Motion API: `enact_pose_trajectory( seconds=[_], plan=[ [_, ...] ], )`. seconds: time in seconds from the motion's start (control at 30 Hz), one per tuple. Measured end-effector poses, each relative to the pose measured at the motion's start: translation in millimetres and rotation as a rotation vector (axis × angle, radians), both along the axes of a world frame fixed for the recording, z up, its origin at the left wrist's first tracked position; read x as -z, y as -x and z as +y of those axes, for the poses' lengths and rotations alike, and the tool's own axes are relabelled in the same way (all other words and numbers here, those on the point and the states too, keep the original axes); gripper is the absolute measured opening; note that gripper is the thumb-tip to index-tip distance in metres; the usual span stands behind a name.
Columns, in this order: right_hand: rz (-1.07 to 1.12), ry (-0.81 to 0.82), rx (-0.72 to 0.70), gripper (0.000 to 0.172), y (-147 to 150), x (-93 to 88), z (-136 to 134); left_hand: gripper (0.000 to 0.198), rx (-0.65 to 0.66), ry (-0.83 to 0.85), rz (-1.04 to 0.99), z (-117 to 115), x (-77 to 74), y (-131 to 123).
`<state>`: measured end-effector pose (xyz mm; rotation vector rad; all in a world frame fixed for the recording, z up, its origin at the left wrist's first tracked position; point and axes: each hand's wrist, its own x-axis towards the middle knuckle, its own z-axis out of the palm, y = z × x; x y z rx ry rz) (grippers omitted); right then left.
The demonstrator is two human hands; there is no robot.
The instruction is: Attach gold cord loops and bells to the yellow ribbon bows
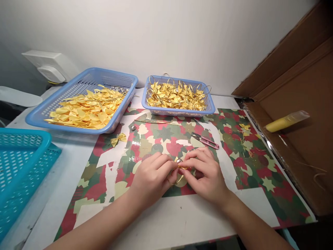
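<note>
My left hand (153,175) and my right hand (206,172) meet over the front middle of the patterned sheet. Both pinch a small yellow ribbon bow, mostly covered by the fingers. A silver bell (179,160) shows at its top, and a yellow strand (180,179) hangs below between the hands. Beyond the right hand lie pink-handled thread snips (208,141). To the left, a loose yellow bow (118,140) and another silver bell (133,128) rest on the sheet. Gold ties (153,121) lie farther back.
A blue basket (114,126) of yellow bows and bells stands back left; a smaller blue basket (179,111) holds bows with gold loops. A teal basket (26,135) is at left. Cardboard (293,86) walls the right side, with a yellow-filled tube (286,121) and thread scraps (251,152) nearby.
</note>
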<state>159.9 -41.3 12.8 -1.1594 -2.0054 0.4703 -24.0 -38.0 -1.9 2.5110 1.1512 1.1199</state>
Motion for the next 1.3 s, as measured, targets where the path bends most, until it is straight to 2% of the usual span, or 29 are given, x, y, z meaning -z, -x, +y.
enact_pose_trajectory(
  seconds=[0.33, 0.53, 0.7, 1.0, 1.1, 1.3],
  plan=[
    [-0.071, -0.069, -0.03, 0.017, 1, 5.5, 0, 0.014, -0.05, -0.007, 0.075, 1, -0.6, -1],
    [0.008, 0.006, -0.036, 0.013, -1, 2.9, 2, 0.015, -0.063, 0.057, 0.052, 0, -0.8, 0],
    [0.054, 0.003, -0.001, 0.02, -3, -2.5, 3, 0.014, -0.077, 0.105, 0.014, 0, 1.4, 0],
    [0.045, 0.077, 0.039, 0.011, 2, -0.9, 0, 0.015, -0.062, -0.004, 0.076, 0, 0.6, -2],
    [0.055, 0.073, 0.061, 0.014, 5, 1.7, -1, 0.016, -0.054, -0.035, 0.096, 1, 0.7, -2],
    [0.094, 0.071, 0.067, 0.015, 10, 7.6, -4, 0.014, -0.059, 0.035, 0.053, 0, 1.7, -2]
  ],
)
